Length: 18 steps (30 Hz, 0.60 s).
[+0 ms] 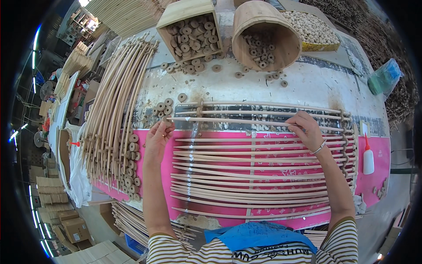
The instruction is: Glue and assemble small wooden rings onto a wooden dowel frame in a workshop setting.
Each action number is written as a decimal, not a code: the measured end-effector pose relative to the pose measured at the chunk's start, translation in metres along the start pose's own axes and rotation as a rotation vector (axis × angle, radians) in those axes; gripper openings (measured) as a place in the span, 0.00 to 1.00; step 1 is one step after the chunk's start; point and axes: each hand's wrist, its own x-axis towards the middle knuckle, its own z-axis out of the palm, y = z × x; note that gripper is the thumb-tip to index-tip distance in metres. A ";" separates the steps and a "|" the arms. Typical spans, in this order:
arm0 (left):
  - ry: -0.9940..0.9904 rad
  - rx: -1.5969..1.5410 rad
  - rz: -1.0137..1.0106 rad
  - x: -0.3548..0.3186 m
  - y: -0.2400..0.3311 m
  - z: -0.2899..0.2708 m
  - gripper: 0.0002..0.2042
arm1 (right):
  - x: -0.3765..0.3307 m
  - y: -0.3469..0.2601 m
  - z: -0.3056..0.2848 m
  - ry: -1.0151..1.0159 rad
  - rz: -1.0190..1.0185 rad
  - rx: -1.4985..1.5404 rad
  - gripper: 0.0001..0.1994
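My right hand (pixel 306 130) is closed round a slim wooden rod (pixel 233 120) that runs sideways in front of me. At that rod's left end my left hand (pixel 161 132) is closed, pinching a small wooden ring (pixel 165 118) at the tip. Whether the ring is fitted on the rod I cannot tell. Several more rods (pixel 246 191) lie side by side on the pink mat (pixel 151 176), with rings on them near their right ends. Loose wooden rings (pixel 168 102) are gathered just beyond my left hand.
A bundle of rods (pixel 116 88) lies at the left, beside stacked rings (pixel 133 156). A square wooden box (pixel 178 15) and a round wooden tub (pixel 252 15) of rings lie tipped at the back, near a tray of beads (pixel 312 28). A white glue bottle (pixel 368 162) is at the right.
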 end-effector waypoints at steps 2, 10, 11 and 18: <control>0.006 -0.074 -0.006 0.000 0.002 0.006 0.13 | -0.001 0.001 -0.001 -0.015 0.004 0.009 0.07; 0.030 0.014 -0.035 0.002 -0.005 0.031 0.11 | 0.006 -0.009 0.006 0.057 -0.071 -0.062 0.09; 0.027 0.031 -0.042 0.002 -0.006 0.035 0.11 | 0.007 -0.014 0.007 0.056 -0.070 -0.060 0.09; 0.028 0.031 -0.050 -0.002 -0.008 0.044 0.09 | 0.010 -0.019 0.007 0.080 -0.005 0.023 0.09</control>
